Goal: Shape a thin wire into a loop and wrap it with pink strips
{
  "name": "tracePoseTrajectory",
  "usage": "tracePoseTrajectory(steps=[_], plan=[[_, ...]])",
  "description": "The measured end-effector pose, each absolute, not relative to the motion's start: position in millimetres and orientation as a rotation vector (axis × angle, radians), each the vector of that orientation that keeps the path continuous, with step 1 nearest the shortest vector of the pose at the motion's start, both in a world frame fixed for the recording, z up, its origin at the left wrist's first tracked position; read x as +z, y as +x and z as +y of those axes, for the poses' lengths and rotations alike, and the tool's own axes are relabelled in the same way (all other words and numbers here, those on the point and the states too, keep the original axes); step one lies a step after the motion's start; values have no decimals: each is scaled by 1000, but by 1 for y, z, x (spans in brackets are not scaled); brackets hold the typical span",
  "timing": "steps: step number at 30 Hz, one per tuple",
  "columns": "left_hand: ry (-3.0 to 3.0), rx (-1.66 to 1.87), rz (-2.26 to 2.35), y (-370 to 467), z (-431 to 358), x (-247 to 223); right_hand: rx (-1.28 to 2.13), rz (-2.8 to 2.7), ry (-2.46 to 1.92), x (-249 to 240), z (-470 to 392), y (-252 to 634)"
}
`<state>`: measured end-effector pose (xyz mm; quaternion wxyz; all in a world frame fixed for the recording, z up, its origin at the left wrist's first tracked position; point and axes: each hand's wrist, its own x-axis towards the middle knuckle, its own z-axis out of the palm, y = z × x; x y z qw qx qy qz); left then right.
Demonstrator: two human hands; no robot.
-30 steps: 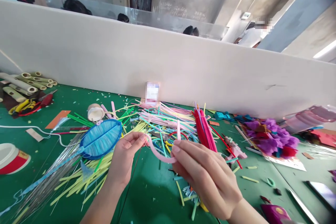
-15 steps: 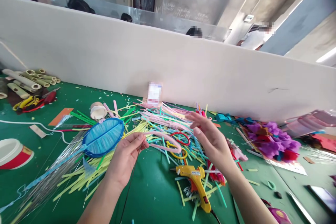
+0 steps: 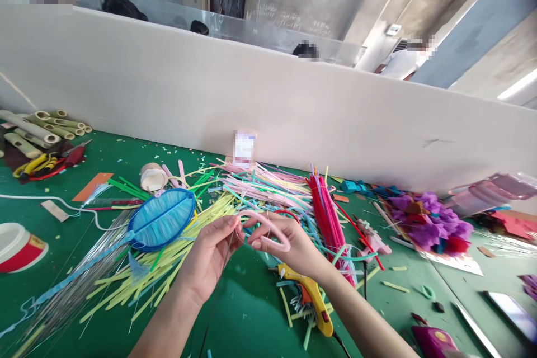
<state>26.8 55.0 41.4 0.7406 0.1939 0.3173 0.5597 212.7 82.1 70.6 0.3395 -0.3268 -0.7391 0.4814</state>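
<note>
My left hand pinches the joined ends of a pale pink loop, a soft strip bent into a leaf shape. My right hand has come in beside it, its curled fingertips at the loop near my left fingers. A fine thread seems to show at the fingers, but what the right fingertips hold is too small to make out. Below the left hand hangs a thin dark line. Under the right forearm lies a yellow glue gun. A blue leaf-shaped fan rests left of my hands.
Yellow strips, pink strips and a red bundle cover the green table. Purple petals lie right. Bamboo tubes, pliers and a white-red tub are left. A white partition stands behind.
My right hand has moved left and down from above the strips to the pink loop, its fingers now curled. The red bundle is uncovered. My left hand keeps its pinch.
</note>
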Motion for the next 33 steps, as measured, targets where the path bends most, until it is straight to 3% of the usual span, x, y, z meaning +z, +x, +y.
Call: tracePoseTrajectory(steps=[10, 19, 33], plan=[[455, 1104, 501, 33, 49, 47, 514, -2161, -1044, 59, 142, 234], [397, 1135, 376, 32, 46, 46, 277, -2189, -1221, 44, 159, 262], [485, 1158, 530, 32, 50, 52, 205, -2227, -1481, 43, 142, 303]])
